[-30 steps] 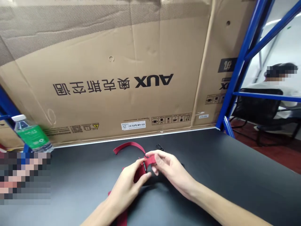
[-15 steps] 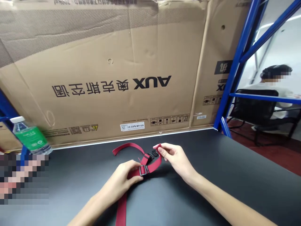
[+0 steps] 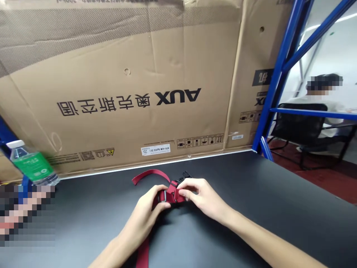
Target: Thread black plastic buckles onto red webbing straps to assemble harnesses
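A red webbing strap (image 3: 153,172) runs over the black table, one end curling away beyond my hands and another part coming down toward the front edge. My left hand (image 3: 152,206) is closed on the strap beside a dark slide buckle (image 3: 163,196), fingers above and thumb below. Pinched between the thumb and fingers of my right hand (image 3: 199,193) is a section of the same strap, close to the slide buckle. A black plastic clip (image 3: 186,175) shows just behind my right fingers. Part of the strap is hidden under my left hand.
A large cardboard box (image 3: 125,123) stands upright along the table's back edge. To the left is a water bottle (image 3: 33,163) with a green label. Blue rack posts (image 3: 275,82) rise at the right; behind them a person sits on a black chair (image 3: 298,123).
My right hand has moved left and down, bringing its piece of strap close to the slide buckle. The strap loop between my hands has become shorter. My left hand keeps its hold.
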Tool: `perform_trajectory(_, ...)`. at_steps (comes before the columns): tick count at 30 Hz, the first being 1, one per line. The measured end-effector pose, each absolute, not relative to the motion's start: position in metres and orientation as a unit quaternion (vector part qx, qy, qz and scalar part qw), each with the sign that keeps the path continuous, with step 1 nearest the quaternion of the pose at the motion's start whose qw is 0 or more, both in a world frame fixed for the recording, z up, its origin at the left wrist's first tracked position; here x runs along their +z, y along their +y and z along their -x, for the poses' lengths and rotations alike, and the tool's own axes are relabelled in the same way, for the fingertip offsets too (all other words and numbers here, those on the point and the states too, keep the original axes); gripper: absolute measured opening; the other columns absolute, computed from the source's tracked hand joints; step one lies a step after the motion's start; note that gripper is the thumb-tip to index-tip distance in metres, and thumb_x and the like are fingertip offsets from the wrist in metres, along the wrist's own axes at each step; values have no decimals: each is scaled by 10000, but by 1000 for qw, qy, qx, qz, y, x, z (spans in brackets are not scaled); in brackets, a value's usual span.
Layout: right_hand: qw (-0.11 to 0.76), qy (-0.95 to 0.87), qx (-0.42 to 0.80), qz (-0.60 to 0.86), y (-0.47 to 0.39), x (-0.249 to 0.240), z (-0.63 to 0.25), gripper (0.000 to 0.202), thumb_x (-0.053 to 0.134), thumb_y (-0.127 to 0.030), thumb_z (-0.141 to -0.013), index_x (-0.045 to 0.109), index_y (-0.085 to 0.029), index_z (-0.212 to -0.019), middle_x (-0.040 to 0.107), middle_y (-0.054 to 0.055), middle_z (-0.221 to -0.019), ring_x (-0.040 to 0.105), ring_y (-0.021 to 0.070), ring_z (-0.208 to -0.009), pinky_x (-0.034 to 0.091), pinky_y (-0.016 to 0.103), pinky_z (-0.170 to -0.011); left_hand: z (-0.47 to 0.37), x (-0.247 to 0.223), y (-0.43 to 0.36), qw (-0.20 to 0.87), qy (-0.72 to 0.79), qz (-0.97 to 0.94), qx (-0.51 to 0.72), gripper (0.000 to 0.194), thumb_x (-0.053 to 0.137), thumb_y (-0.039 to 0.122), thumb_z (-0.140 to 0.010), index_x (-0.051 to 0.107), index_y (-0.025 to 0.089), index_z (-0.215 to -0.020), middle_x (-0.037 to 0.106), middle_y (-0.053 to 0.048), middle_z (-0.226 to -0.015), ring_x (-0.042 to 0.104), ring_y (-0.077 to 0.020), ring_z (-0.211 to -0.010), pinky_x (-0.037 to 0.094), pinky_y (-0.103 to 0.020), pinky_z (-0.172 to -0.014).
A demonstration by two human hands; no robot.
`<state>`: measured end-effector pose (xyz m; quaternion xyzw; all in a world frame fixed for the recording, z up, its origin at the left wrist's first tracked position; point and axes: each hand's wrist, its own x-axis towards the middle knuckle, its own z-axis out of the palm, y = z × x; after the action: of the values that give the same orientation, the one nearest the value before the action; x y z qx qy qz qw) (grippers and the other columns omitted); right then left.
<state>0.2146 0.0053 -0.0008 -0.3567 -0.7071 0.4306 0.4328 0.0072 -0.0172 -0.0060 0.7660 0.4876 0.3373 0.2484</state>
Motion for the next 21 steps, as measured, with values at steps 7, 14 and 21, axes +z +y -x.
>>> perform_trajectory(7,407,-713,445,357,3,-7,-207,162,575,-289,-805,660,-175,-729,629,8,-663,550,148,-610,456,282,-627,-15,-5,-25,289,466,-770,327,278,529,323,-838,613,253,-1093,725,-16,-993,660,-226,-943,511,-290,-831)
perform_trajectory(14,399,-691,499,338,-1,-13,-204,157,644,-324,-787,610,-178,-742,613,-6,-662,543,138,-603,446,278,-612,-26,5,-31,345,483,-730,338,324,626,245,-696,634,240,-1020,754,-2,-908,675,-220,-882,507,-295,-857)
perform_trajectory(21,432,-604,590,317,-4,-14,-198,416,833,-467,-651,525,-195,-717,587,-34,-678,542,121,-619,460,276,-652,-24,8,-33,307,467,-737,379,216,721,358,-706,680,217,-865,745,-30,-868,677,-240,-835,519,-326,-796)
